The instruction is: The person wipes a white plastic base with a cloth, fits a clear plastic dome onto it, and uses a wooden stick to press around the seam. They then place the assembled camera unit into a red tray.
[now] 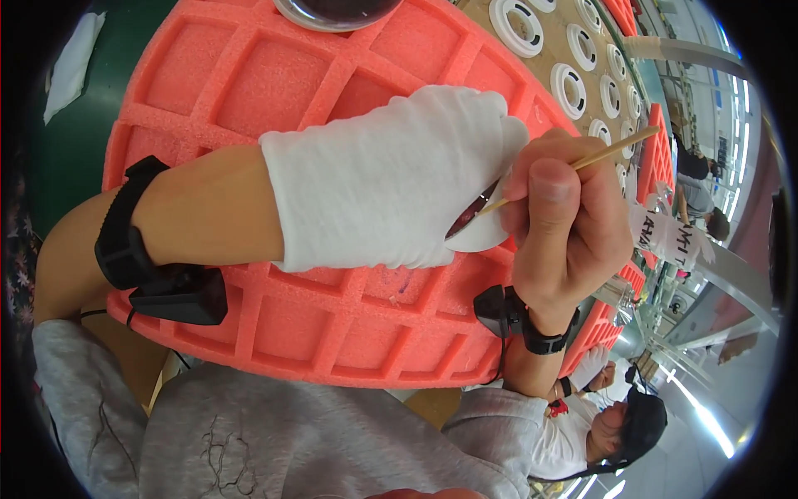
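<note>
A white glove covers my left hand [399, 179], which reaches across the red foam tray [309, 333]. Its fingers are closed around a white-rimmed round part [480, 238] with a dark, glossy centre, tilted so that only some of it shows. My right hand [569, 220] is bare and pinches a thin wooden stick [619, 148] between thumb and fingers. The lower end of the stick comes down at the part's dark centre; whether it touches cannot be made out. Straps with small black devices sit on both wrists.
Another dark, glossy round part [337, 12] lies at the tray's far edge. Several white rings [569, 90] rest on a brown board at the far right. A white sheet [76, 66] is on the green table at left. A co-worker [594, 432] sits at lower right.
</note>
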The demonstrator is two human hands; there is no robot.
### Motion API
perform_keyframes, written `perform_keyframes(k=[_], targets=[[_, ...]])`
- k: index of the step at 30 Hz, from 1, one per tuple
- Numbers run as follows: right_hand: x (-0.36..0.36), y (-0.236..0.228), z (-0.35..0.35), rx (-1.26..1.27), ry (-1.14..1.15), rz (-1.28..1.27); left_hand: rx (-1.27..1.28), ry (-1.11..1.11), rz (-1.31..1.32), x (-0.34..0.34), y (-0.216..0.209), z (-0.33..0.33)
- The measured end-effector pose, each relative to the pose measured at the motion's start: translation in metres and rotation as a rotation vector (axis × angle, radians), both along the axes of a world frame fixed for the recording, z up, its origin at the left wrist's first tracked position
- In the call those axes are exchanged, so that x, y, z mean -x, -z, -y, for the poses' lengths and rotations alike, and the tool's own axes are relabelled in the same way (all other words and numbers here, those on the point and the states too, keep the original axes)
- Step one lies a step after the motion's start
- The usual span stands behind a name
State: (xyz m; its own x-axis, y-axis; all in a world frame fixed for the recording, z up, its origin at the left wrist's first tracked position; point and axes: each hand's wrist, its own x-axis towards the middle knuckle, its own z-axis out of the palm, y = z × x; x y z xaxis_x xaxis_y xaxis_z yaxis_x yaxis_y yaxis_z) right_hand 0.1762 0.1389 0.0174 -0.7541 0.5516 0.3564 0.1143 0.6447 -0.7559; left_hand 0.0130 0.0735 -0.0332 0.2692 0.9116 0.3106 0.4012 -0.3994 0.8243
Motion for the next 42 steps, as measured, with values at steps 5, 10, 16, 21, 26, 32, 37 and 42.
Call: perform_keyframes(k=[5,10,16,21,26,32,37,42], targets=[[0.003,0.003,-0.015,-0.261,-0.2,0.074,-0.037,-0.037,0.099,0.001,-0.003,0.002],[0.0,-0.004,-0.008,-0.152,-0.18,0.11,0.173,0.036,-0.012,0.009,-0.016,0.0],[-0.033,0.023,-0.026,0.606,-0.085,-0.346,-0.081,-0.084,-0.166,0.01,-0.014,0.009],[-0.039,0.031,-0.024,0.522,-0.007,-0.388,-0.081,-0.111,-0.164,0.02,-0.044,0.025],[-0.044,0.021,-0.036,0.677,-0.11,-0.122,-0.073,-0.18,-0.068,0.019,-0.044,0.029],[-0.038,0.019,-0.026,0.332,-0.186,-0.015,-0.181,-0.126,-0.147,0.023,-0.043,0.03],[-0.039,0.023,-0.021,0.028,-0.26,0.074,-0.323,-0.125,-0.293,0.027,-0.045,0.034],[-0.033,0.034,-0.02,-0.111,-0.213,0.02,-0.333,-0.195,-0.336,0.027,-0.044,0.038]])
